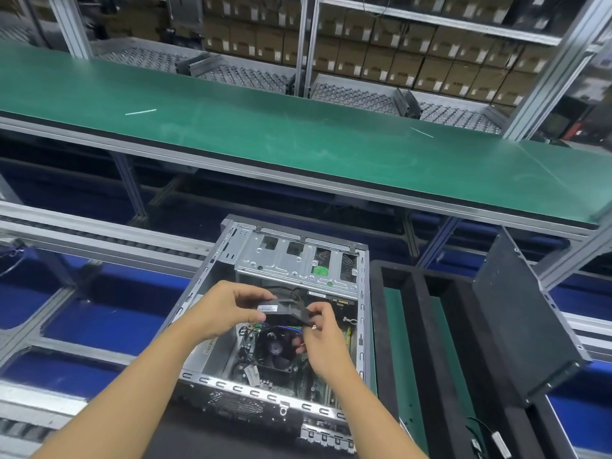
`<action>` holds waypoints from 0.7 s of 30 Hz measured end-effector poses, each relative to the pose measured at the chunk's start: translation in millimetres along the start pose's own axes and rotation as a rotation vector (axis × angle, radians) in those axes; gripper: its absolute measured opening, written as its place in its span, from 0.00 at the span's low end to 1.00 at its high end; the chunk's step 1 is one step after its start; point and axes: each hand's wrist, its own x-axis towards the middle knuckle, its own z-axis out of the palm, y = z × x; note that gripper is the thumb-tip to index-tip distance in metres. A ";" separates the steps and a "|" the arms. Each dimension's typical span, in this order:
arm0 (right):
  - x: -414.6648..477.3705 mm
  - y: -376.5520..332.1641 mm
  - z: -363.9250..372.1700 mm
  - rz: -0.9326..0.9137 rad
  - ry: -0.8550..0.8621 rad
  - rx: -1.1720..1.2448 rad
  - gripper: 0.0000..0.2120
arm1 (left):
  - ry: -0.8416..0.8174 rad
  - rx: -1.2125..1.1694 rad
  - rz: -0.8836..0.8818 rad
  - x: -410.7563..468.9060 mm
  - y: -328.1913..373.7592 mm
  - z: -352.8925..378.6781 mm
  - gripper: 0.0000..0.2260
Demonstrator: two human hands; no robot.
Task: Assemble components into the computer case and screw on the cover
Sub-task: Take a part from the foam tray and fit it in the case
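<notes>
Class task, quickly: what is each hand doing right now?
Left hand: grips the black fan above the computer case.
Right hand: pinches the fan's cable.

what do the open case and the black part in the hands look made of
Case: likely bare sheet steel, dull silver, with stamped slots and folded edges. Black part: probably matte moulded plastic, with a label on its side.

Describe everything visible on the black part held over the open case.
The black part looks like a plastic fan housing, tilted, with a pale label on its near edge. The left hand grips its left end; the right hand pinches a thin wire at its right end. It is held above the open computer case.
</notes>
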 end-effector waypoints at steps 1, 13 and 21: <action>-1.1 -0.5 0.3 -0.010 0.004 0.009 0.19 | 0.007 -0.042 -0.006 -0.2 -0.8 -0.2 0.17; -13.3 -19.0 -8.5 -0.089 0.050 0.192 0.10 | -0.010 -0.337 -0.096 -3.5 -9.0 -0.4 0.11; -15.2 -74.1 -40.1 -0.369 0.168 -0.017 0.16 | 0.026 -0.370 -0.042 -0.4 -15.7 -1.2 0.13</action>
